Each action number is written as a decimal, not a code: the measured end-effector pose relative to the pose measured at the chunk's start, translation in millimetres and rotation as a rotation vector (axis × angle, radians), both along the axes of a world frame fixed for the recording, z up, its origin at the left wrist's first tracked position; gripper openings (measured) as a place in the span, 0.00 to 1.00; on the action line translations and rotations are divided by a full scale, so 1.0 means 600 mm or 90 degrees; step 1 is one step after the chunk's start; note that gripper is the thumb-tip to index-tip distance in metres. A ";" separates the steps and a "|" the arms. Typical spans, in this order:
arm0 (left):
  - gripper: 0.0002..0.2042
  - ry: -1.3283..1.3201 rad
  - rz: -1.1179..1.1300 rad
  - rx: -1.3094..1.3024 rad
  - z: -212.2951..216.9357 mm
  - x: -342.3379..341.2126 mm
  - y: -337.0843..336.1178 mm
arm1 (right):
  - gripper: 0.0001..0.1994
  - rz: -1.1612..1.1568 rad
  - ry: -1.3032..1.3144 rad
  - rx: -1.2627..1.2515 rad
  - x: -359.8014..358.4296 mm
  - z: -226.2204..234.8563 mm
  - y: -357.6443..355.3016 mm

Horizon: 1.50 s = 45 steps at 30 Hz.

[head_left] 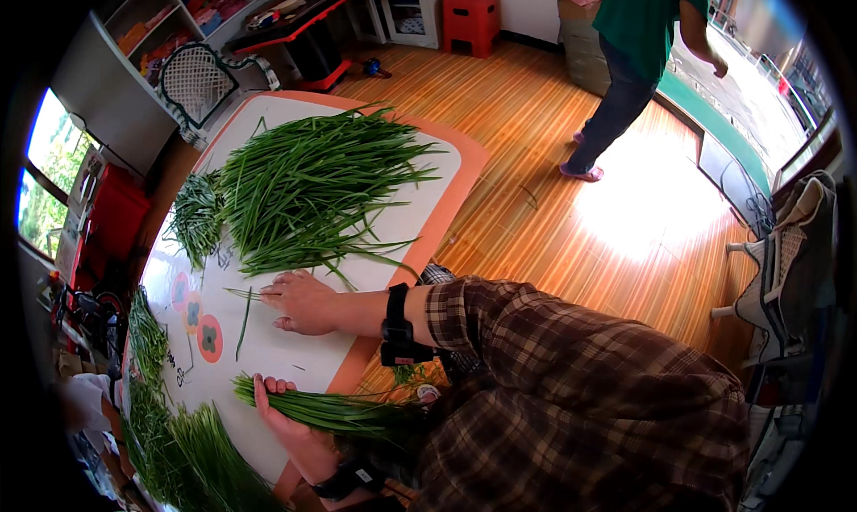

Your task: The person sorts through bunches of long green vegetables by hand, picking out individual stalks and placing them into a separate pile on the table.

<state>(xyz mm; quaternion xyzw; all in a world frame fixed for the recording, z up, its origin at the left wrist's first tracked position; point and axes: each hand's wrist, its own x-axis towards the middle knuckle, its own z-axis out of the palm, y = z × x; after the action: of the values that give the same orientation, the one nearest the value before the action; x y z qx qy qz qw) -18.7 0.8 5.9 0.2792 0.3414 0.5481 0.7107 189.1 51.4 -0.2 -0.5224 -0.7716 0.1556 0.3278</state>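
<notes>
My left hand (295, 432) is wrapped round a bunch of garlic chives (335, 412), at the near edge of a white table with an orange border (455, 168). The cut ends stick out past my thumb, and the leaves run to the right toward my body. My right hand (302, 303) lies palm down over the tabletop, fingers apart, its fingertips at a few loose chive stalks (241, 294). Another single stalk (243, 329) lies beside them. Just beyond is a large heap of chives (312, 186).
Smaller piles of greens lie at the table's left, one at the far side (196, 213) and another at the near corner (210, 454). A white wicker chair (198, 83) stands beyond the table. A red stool (470, 21) is farther back. A person in a green top (647, 30) is on the wooden floor.
</notes>
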 end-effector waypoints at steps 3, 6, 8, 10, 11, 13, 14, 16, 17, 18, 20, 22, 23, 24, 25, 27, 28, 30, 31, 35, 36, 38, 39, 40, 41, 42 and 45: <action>0.05 0.006 0.065 0.012 -0.008 0.003 -0.004 | 0.26 0.007 0.126 -0.033 -0.007 0.007 -0.021; 0.06 0.003 0.089 -0.009 0.000 0.018 -0.016 | 0.26 0.067 0.204 -0.012 -0.016 0.004 -0.058; 0.06 0.001 0.089 -0.013 0.000 0.019 -0.009 | 0.27 0.107 0.226 -0.019 -0.010 -0.007 -0.080; 0.07 -0.007 0.095 -0.006 -0.001 0.023 -0.006 | 0.27 0.137 0.171 -0.004 -0.005 -0.008 -0.097; 0.07 -0.019 0.095 -0.001 -0.007 0.027 -0.010 | 0.27 0.166 0.173 -0.016 -0.007 -0.005 -0.104; 0.09 -0.041 0.093 0.016 -0.014 0.020 -0.010 | 0.26 0.207 0.161 -0.032 -0.012 0.007 -0.109; 0.09 -0.035 0.100 0.017 -0.012 0.021 -0.013 | 0.26 0.223 0.148 -0.037 -0.012 0.010 -0.109; 0.10 -0.027 0.102 0.017 -0.007 0.024 -0.015 | 0.25 0.247 0.122 -0.010 -0.014 0.006 -0.107; 0.10 -0.021 0.103 0.012 -0.006 0.025 -0.014 | 0.24 0.266 0.101 0.008 -0.014 0.004 -0.107; 0.10 -0.015 0.102 0.006 -0.005 0.025 -0.014 | 0.24 0.282 0.080 0.026 -0.014 0.003 -0.107; 0.11 -0.018 0.099 0.000 0.001 0.027 -0.014 | 0.23 0.301 0.069 0.051 -0.013 0.006 -0.107; 0.11 -0.020 0.105 -0.003 0.003 0.029 -0.017 | 0.22 0.304 0.085 0.061 -0.013 0.008 -0.108; 0.11 -0.022 0.108 -0.004 0.005 0.029 -0.018 | 0.22 0.307 0.093 0.061 -0.012 0.009 -0.109; 0.10 -0.030 0.106 0.006 -0.006 0.022 -0.014 | 0.22 0.311 0.101 0.060 -0.012 0.011 -0.111; 0.10 -0.020 0.121 -0.005 -0.004 0.025 -0.014 | 0.22 0.311 0.107 0.059 -0.010 0.012 -0.111; 0.09 -0.002 0.152 -0.029 0.000 0.031 -0.015 | 0.21 0.325 0.114 0.042 -0.009 0.013 -0.112; 0.08 0.008 0.151 -0.029 0.003 0.032 -0.015 | 0.20 0.330 0.117 0.034 -0.006 0.015 -0.113; 0.07 0.026 0.149 -0.027 0.009 0.032 -0.017 | 0.19 0.349 0.126 0.060 -0.008 0.010 -0.112; 0.07 0.009 0.150 -0.040 0.010 0.032 -0.017 | 0.18 0.359 0.128 0.074 -0.008 0.008 -0.110; 0.07 0.011 0.148 -0.023 0.019 0.027 -0.029 | 0.16 0.324 0.082 0.128 -0.013 0.004 -0.114; 0.07 0.047 0.168 0.002 0.027 0.032 -0.036 | 0.16 0.322 0.069 0.119 -0.013 0.000 -0.113; 0.07 0.082 0.185 0.052 0.042 0.034 -0.049 | 0.14 0.317 0.040 0.099 -0.015 -0.001 -0.113; 0.06 0.098 0.150 0.095 0.047 0.026 -0.057 | 0.14 0.327 0.055 0.084 -0.013 -0.001 -0.112; 0.06 0.114 0.114 0.139 0.053 0.018 -0.065 | 0.13 0.337 0.069 0.071 -0.011 -0.001 -0.110; 0.06 0.130 0.078 0.182 0.060 0.011 -0.072 | 0.13 0.346 0.084 0.057 -0.009 0.000 -0.109; 0.07 0.134 0.051 0.251 0.065 0.006 -0.078 | 0.13 0.334 0.059 0.057 -0.004 0.001 -0.110; 0.09 0.047 -0.014 0.312 0.100 -0.030 -0.097 | 0.13 0.281 -0.013 0.037 0.015 0.016 -0.110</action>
<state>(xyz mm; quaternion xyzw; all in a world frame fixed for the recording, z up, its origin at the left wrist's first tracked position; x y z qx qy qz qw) -36.4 -57.2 66.0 0.4666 0.2208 0.5966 0.6146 198.3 -14.8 9.7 -0.3324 -0.8749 0.1959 0.2928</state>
